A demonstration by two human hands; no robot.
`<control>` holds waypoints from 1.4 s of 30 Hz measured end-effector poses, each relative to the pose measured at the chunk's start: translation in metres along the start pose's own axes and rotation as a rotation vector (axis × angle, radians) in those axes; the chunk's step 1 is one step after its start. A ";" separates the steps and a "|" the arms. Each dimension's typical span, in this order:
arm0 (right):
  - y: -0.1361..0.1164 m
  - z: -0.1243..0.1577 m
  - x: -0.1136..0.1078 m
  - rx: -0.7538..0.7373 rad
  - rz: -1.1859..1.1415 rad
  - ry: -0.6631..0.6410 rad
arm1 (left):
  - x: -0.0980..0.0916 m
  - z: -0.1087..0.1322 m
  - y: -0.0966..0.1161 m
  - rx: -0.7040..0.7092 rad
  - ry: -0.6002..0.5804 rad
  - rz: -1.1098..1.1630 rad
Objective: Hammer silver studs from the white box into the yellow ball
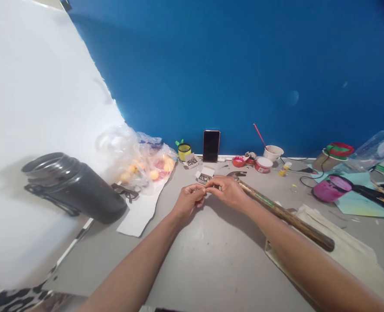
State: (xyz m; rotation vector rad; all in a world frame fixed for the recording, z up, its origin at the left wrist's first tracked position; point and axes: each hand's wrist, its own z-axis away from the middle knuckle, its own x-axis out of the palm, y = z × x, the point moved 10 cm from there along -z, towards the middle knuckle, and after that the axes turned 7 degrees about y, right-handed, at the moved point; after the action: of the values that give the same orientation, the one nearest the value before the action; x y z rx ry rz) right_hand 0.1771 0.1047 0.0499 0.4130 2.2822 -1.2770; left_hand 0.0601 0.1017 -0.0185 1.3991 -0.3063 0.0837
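My left hand (190, 200) and my right hand (227, 190) meet over the grey table, fingertips pinched together. Whatever they pinch is too small or hidden to make out. Just behind them sits an open white box (206, 175) of small shiny metal pieces, with a second such box (191, 161) farther back. A claw hammer (286, 214) with a worn wooden handle lies to the right, its head close behind my right hand. Part of the handle rests on a cream cloth (344, 255), which my right forearm passes over.
A large dark flask (75, 186) stands at left by glasses (127, 192), a white sheet (143, 212) and a plastic bag (153, 162) with orange balls. A phone (211, 146) leans on the blue wall. Paint tubs (263, 164), a white cup (272, 152) and a pink container (330, 189) stand right.
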 end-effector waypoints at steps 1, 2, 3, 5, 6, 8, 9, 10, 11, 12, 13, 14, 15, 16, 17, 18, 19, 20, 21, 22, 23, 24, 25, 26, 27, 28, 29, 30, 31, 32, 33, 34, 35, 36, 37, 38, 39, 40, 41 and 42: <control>0.002 0.000 -0.001 0.043 -0.040 0.001 | 0.001 0.000 -0.002 -0.025 -0.015 0.053; 0.006 -0.001 -0.003 0.099 -0.097 0.011 | 0.002 0.000 -0.002 -0.047 -0.027 0.116; 0.010 -0.002 -0.005 0.164 -0.167 0.025 | 0.003 0.000 -0.002 -0.069 -0.039 0.185; 0.020 -0.002 -0.009 0.299 -0.320 0.050 | 0.005 0.001 0.000 -0.106 -0.069 0.302; 0.024 -0.001 -0.009 0.364 -0.391 0.050 | 0.006 0.001 0.001 -0.115 -0.085 0.330; 0.032 0.003 -0.007 0.482 -0.514 0.021 | 0.008 0.002 0.006 -0.102 -0.108 0.316; 0.034 0.006 -0.004 0.533 -0.570 -0.003 | 0.008 0.003 0.008 -0.081 -0.111 0.278; 0.035 0.010 -0.001 0.574 -0.624 -0.024 | 0.008 0.003 0.010 -0.057 -0.106 0.226; 0.036 0.015 0.003 0.607 -0.676 -0.038 | 0.007 0.003 0.011 -0.031 -0.093 0.160; 0.037 0.020 0.006 0.633 -0.727 -0.043 | 0.005 0.003 0.012 -0.004 -0.077 0.086; 0.039 0.025 0.009 0.656 -0.777 -0.034 | 0.004 0.003 0.012 0.025 -0.058 0.009; 0.042 0.031 0.012 0.677 -0.822 -0.015 | 0.003 0.004 0.012 0.054 -0.038 -0.065; 0.045 0.036 0.014 0.696 -0.858 0.011 | 0.002 0.004 0.013 0.084 -0.020 -0.131; 0.049 0.042 0.017 0.713 -0.885 0.033 | 0.002 0.005 0.013 0.112 -0.007 -0.187; 0.052 0.046 0.020 0.727 -0.901 0.048 | 0.003 0.007 0.014 0.139 0.002 -0.237; 0.054 0.050 0.023 0.736 -0.910 0.055 | 0.004 0.008 0.014 0.164 0.010 -0.286; 0.055 0.052 0.025 0.737 -0.912 0.055 | 0.005 0.009 0.015 0.188 0.020 -0.338; 0.055 0.054 0.027 0.733 -0.910 0.048 | 0.006 0.011 0.015 0.208 0.029 -0.394; 0.054 0.055 0.028 0.723 -0.905 0.040 | 0.007 0.012 0.016 0.224 0.036 -0.449; 0.052 0.055 0.028 0.712 -0.896 0.033 | 0.009 0.013 0.016 0.235 0.037 -0.499; 0.050 0.054 0.029 0.702 -0.883 0.027 | 0.011 0.014 0.016 0.244 0.032 -0.540; 0.048 0.054 0.029 0.694 -0.865 0.022 | 0.013 0.015 0.015 0.251 0.021 -0.567; 0.046 0.054 0.030 0.688 -0.845 0.018 | 0.015 0.015 0.015 0.255 0.009 -0.583; 0.045 0.054 0.031 0.683 -0.825 0.015 | 0.017 0.016 0.015 0.256 0.000 -0.590; 0.044 0.054 0.031 0.678 -0.807 0.012 | 0.017 0.016 0.014 0.254 -0.004 -0.593; 0.043 0.054 0.032 0.671 -0.793 0.010 | 0.017 0.015 0.013 0.250 -0.002 -0.596; 0.042 0.054 0.033 0.664 -0.784 0.010 | 0.016 0.015 0.013 0.245 0.005 -0.602; 0.042 0.054 0.034 0.658 -0.777 0.010 | 0.015 0.015 0.012 0.241 0.013 -0.610; 0.042 0.055 0.035 0.653 -0.771 0.011 | 0.015 0.014 0.012 0.241 0.021 -0.619; 0.042 0.055 0.035 0.649 -0.768 0.012 | 0.014 0.014 0.012 0.242 0.030 -0.630; 0.041 0.055 0.036 0.648 -0.765 0.014 | 0.014 0.014 0.012 0.245 0.038 -0.641; 0.041 0.055 0.036 0.650 -0.763 0.016 | 0.013 0.015 0.012 0.247 0.045 -0.654; 0.041 0.056 0.036 0.651 -0.761 0.018 | 0.013 0.015 0.012 0.249 0.051 -0.666; 0.041 0.056 0.036 0.651 -0.757 0.022 | 0.013 0.015 0.012 0.250 0.055 -0.676; 0.041 0.056 0.035 0.651 -0.752 0.027 | 0.014 0.016 0.011 0.252 0.058 -0.685; 0.041 0.056 0.035 0.648 -0.745 0.033 | 0.014 0.017 0.011 0.255 0.060 -0.693; 0.041 0.056 0.034 0.645 -0.738 0.037 | 0.014 0.017 0.011 0.260 0.063 -0.702; 0.040 0.056 0.034 0.642 -0.734 0.039 | 0.014 0.017 0.011 0.265 0.065 -0.709; 0.040 0.055 0.034 0.638 -0.731 0.039 | 0.014 0.018 0.011 0.271 0.068 -0.715; 0.040 0.055 0.034 0.634 -0.728 0.039 | 0.014 0.018 0.011 0.275 0.070 -0.720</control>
State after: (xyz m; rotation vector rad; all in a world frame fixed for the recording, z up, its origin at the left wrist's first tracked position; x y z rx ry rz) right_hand 0.1827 0.0788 -0.0218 -0.2377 2.0701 -2.3751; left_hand 0.0681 0.0845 -0.0018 1.7005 0.2883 -0.4313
